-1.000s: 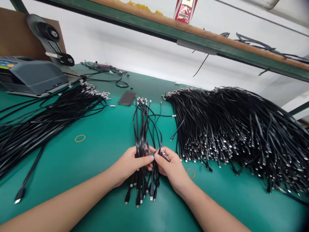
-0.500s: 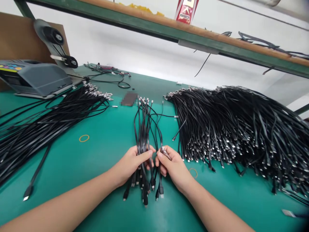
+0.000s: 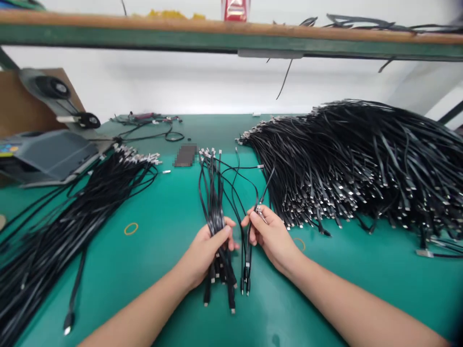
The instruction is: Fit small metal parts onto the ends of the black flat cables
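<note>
Both my forearms come in from the bottom edge, left one from lower left, right one from lower right, angled inward and up. My hands sit near the middle of the frame, close together but apart. Left hand (image 3: 213, 246): closed in a grip, thumb on top pointing right, fingertips showing past it. Right hand (image 3: 269, 229): a bit higher, thumb and index finger pinched, other fingers curled under. Wrists roughly in line with forearms. Both forearms bare.
</note>
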Tool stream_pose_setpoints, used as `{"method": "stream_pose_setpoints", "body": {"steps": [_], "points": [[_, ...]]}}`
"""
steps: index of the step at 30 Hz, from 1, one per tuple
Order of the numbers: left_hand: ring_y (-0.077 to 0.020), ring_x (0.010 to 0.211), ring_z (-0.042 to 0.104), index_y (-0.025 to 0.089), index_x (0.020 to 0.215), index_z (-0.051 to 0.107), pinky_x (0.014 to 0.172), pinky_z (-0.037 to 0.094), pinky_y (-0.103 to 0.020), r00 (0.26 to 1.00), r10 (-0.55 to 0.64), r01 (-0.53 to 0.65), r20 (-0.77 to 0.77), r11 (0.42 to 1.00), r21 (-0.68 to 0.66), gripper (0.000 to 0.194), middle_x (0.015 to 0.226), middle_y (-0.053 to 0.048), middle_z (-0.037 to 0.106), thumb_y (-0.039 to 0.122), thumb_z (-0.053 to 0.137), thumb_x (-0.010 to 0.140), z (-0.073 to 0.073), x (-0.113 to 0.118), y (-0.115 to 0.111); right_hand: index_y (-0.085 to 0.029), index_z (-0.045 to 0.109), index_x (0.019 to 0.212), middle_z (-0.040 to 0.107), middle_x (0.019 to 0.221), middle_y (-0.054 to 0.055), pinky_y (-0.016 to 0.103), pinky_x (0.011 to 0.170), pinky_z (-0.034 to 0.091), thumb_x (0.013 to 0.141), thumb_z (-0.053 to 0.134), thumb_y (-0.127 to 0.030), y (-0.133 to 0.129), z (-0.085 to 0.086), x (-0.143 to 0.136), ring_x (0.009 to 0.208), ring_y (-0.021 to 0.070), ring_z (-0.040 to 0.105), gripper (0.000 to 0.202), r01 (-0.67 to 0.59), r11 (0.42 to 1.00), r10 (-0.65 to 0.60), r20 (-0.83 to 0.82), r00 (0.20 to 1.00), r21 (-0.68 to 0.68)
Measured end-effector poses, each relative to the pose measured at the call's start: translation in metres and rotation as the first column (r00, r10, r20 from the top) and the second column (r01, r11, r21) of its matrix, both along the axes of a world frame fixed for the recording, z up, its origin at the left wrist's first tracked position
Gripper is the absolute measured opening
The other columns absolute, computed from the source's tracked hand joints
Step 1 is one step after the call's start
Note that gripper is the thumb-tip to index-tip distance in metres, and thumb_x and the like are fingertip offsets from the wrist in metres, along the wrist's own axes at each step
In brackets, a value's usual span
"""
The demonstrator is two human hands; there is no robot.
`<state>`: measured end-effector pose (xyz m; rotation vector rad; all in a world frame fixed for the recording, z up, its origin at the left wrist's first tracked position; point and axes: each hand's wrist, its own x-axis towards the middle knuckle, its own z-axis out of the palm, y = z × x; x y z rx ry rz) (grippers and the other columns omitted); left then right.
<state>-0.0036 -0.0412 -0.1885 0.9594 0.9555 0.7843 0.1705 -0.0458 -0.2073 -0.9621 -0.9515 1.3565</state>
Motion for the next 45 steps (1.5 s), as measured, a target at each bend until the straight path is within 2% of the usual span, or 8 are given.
{"method": "stream_pose_setpoints", "body": {"steps": [3,9,16,22,27,30,36,45], "points": [[-0.0126,0.069,0.061,0.02,0.114,0.058,0.074,0.049,-0.025,0.998,-0.024,0.029,-0.053,0.996,0.088,0.031,0.065,0.006,0.054,0.039,0.065,0.09,-0.005,-0.001,0.003,-0.019,0.054,0.098,0.067,0.084,-0.001,0.019,0.052,0.047,0.09,0.065,-0.039,0.006,0.0,0.0,0.055,0.0064,0.056,0.024,0.12,0.992,-0.117,-0.056,0.992,0.041],[-0.0161,0.09,0.064,0.02,0.109,0.065,0.086,0.053,-0.03,0.991,-0.03,0.049,-0.128,0.988,0.15,0.032,0.098,-0.001,0.063,0.032,0.077,0.082,-0.009,-0.002,0.006,-0.02,0.055,0.099,0.069,0.086,-0.001,0.024,0.058,0.054,0.088,0.066,-0.036,0.011,0.003,0.005,0.059,0.0093,0.061,0.022,0.186,0.976,-0.177,-0.085,0.981,0.116],[-0.0161,0.079,0.067,0.02,0.108,0.064,0.071,0.053,-0.027,0.992,-0.04,0.054,-0.123,0.993,0.11,0.038,0.089,0.001,0.062,0.03,0.081,0.076,-0.006,-0.001,0.004,-0.02,0.055,0.1,0.07,0.089,0.001,0.026,0.063,0.058,0.088,0.069,-0.038,0.006,0.011,0.004,0.065,0.011,0.067,0.026,0.08,0.994,-0.064,-0.199,0.978,0.075],[-0.0145,0.071,0.065,0.017,0.103,0.06,0.07,0.049,-0.026,0.982,-0.153,0.158,-0.109,0.987,0.035,0.032,0.078,-0.002,0.071,0.031,0.077,0.081,0.002,-0.004,0.003,-0.02,0.059,0.11,0.066,0.114,0.007,0.031,0.079,0.059,0.094,0.063,-0.037,0.001,0.017,0.003,0.083,0.0142,0.071,0.024,-0.035,0.996,0.056,-0.254,0.966,0.084],[-0.0121,0.071,0.064,0.019,0.099,0.057,0.071,0.046,-0.024,0.985,-0.162,0.162,-0.056,0.987,-0.002,0.025,0.076,-0.001,0.073,0.031,0.073,0.085,0.001,-0.005,0.003,-0.02,0.058,0.101,0.057,0.071,-0.004,0.018,0.042,0.038,0.098,0.052,-0.049,-0.001,0.014,0.007,0.047,0.0062,0.047,0.03,0.095,0.995,-0.096,0.021,0.995,0.025],[-0.0108,0.07,0.063,0.02,0.099,0.056,0.066,0.045,-0.021,0.99,-0.139,0.138,-0.011,0.989,-0.045,0.023,0.076,0.001,0.073,0.03,0.073,0.086,0.001,-0.005,0.004,-0.02,0.053,0.092,0.037,0.057,-0.008,0.018,0.04,0.024,0.101,0.041,-0.05,-0.006,0.013,0.009,0.044,0.0063,0.029,0.033,-0.001,1.0,0.002,0.152,0.988,-0.005],[-0.0101,0.068,0.061,0.018,0.093,0.056,0.064,0.045,-0.019,0.984,-0.115,0.131,0.136,0.984,-0.119,0.021,0.074,0.0,0.071,0.026,0.074,0.084,0.002,-0.004,0.007,-0.023,0.055,0.1,0.061,0.078,-0.001,0.024,0.058,0.042,0.101,0.048,-0.032,-0.019,0.012,0.007,0.066,0.012,0.054,0.011,-0.186,0.96,0.007,0.648,0.762,0.208],[-0.0124,0.066,0.061,0.019,0.088,0.057,0.063,0.047,-0.022,0.967,-0.154,0.176,0.201,0.979,-0.099,0.022,0.072,-0.001,0.071,0.03,0.075,0.083,-0.007,-0.007,0.011,-0.024,0.055,0.117,0.063,0.09,0.001,0.027,0.069,0.05,0.095,0.059,-0.016,-0.014,0.009,0.016,0.078,0.0134,0.059,0.024,-0.265,0.836,-0.274,0.783,0.558,0.481]]}}
